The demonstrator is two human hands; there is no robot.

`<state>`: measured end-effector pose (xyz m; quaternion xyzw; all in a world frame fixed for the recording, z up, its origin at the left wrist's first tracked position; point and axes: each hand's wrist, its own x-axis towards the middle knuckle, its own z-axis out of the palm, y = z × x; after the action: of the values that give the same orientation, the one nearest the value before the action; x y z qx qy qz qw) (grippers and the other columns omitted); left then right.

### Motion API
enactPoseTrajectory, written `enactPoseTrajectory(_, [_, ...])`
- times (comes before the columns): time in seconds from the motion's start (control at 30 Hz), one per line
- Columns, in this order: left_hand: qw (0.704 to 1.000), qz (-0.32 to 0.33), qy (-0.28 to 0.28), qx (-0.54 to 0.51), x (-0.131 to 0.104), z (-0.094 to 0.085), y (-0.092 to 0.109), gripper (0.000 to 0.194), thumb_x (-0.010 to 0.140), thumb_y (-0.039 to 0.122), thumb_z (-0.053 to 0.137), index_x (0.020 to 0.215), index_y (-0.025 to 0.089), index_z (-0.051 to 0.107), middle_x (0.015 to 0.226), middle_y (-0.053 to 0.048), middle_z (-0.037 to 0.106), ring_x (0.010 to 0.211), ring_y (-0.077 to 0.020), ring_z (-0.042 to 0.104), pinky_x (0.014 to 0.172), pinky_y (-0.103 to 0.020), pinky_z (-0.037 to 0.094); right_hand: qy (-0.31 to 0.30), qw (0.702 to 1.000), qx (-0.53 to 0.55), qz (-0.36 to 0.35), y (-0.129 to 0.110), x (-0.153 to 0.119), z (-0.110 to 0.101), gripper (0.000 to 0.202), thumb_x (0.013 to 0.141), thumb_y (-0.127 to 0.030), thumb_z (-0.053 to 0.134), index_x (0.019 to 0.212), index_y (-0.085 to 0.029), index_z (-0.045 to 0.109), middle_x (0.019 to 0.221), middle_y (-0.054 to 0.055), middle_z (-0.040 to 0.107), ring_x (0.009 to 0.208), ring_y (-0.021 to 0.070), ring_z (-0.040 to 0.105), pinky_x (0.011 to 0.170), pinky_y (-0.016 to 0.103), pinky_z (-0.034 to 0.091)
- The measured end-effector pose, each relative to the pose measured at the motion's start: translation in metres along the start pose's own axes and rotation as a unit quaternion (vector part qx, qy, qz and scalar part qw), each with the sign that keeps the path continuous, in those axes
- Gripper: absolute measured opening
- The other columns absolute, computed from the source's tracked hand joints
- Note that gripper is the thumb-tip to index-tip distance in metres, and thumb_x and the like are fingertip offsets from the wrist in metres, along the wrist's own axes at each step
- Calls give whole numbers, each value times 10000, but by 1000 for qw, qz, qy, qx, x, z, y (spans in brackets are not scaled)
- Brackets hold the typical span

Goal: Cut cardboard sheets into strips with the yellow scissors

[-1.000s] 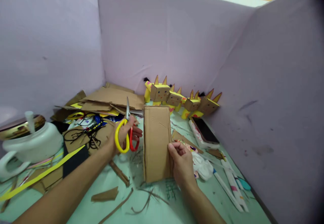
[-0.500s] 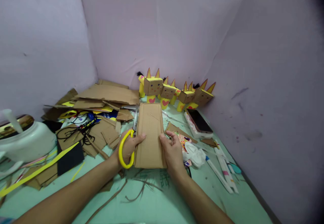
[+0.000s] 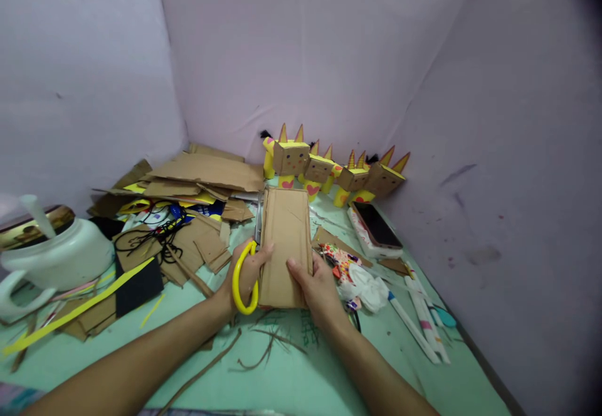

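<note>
Both hands clamped on a long cardboard piece [image 3: 285, 240] near the middle of the green table [image 3: 301, 378], its length running from six o'clock toward twelve o'clock. Left hand [image 3: 244, 275] at nine o'clock of the piece, thumb pressed on its top face, fingers closed through the yellow handle of the scissors [image 3: 247, 272]; blades pointing toward twelve o'clock along the piece's left edge, partly hidden behind it. Right hand [image 3: 317, 287] at five o'clock of the piece, thumb laid flat across its lower face, remaining fingers curled at the right edge. Hands close together, separated only by the width of the cardboard. At ten o'clock, a heap of cardboard scraps [image 3: 202, 174] with black cord [image 3: 155, 237] tangled over it. At twelve o'clock, against the lilac wall, a row of cardboard box figures [image 3: 329, 168] with pointed ears and yellow bodies. At two o'clock, a phone [image 3: 375, 228] lying flat, screen up. At three o'clock, crumpled white paper [image 3: 369, 281] just beside the right hand, with white pens [image 3: 418, 315] farther out. At far nine o'clock, a white jug [image 3: 51, 259] near the table's edge. Thin brown cardboard slivers [image 3: 263, 353] at six o'clock, between the forearms.
</note>
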<state>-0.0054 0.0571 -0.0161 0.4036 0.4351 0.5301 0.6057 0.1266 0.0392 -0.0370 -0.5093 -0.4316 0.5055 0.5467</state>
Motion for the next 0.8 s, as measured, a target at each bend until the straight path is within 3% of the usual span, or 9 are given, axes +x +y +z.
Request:
enactPoseTrajectory(0.13, [998, 34, -50, 12, -2, -3, 3, 430, 623, 315, 747, 989, 124, 626, 952, -112, 701, 856, -298, 657, 716, -368, 541, 2, 1000, -9, 2, -5, -2, -1, 391, 679, -379, 687, 987, -161, 584, 946, 87, 697, 838, 248, 643, 740, 375, 513])
enactPoseTrajectory(0.3, [994, 56, -85, 27, -3, -4, 4, 458, 658, 307, 717, 1061, 111, 619, 973, -134, 696, 882, -316, 650, 748, -410, 537, -17, 1000, 3, 7, -7, -1, -5, 415, 647, -373, 719, 977, -155, 594, 926, 97, 710, 820, 256, 660, 720, 374, 525])
enactPoseTrajectory(0.47, [995, 18, -92, -21, -5, -3, 3, 467, 642, 307, 732, 1051, 111, 619, 1004, -150, 694, 891, -322, 652, 758, -421, 537, -33, 999, 32, 20, -8, 0, -6, 458, 624, -389, 745, 993, -157, 606, 948, 105, 709, 843, 266, 660, 740, 385, 512])
enactPoseTrajectory(0.57, [994, -6, -94, -54, -3, -5, 5, 445, 621, 314, 748, 997, 100, 642, 917, -141, 716, 812, -295, 674, 776, -417, 531, -51, 995, 83, 37, -11, -1, -5, 435, 657, -470, 704, 945, -151, 639, 933, 105, 710, 839, 256, 657, 744, 369, 498])
enactPoseTrajectory(0.7, [990, -102, -67, -69, 2, -8, 13, 436, 588, 348, 758, 922, 85, 661, 772, -148, 728, 620, -288, 680, 600, -405, 558, -99, 977, 177, 64, -17, 0, -6, 562, 740, -660, 481, 821, -143, 687, 756, 95, 710, 727, 242, 659, 667, 358, 497])
enactPoseTrajectory(0.8, [989, -113, -30, -85, 4, -8, 16, 544, 546, 298, 786, 1025, 96, 623, 761, -136, 732, 629, -303, 684, 552, -391, 559, -80, 981, 175, 30, -18, 1, -8, 489, 710, -626, 555, 681, -155, 685, 616, 56, 669, 608, 209, 623, 595, 324, 477])
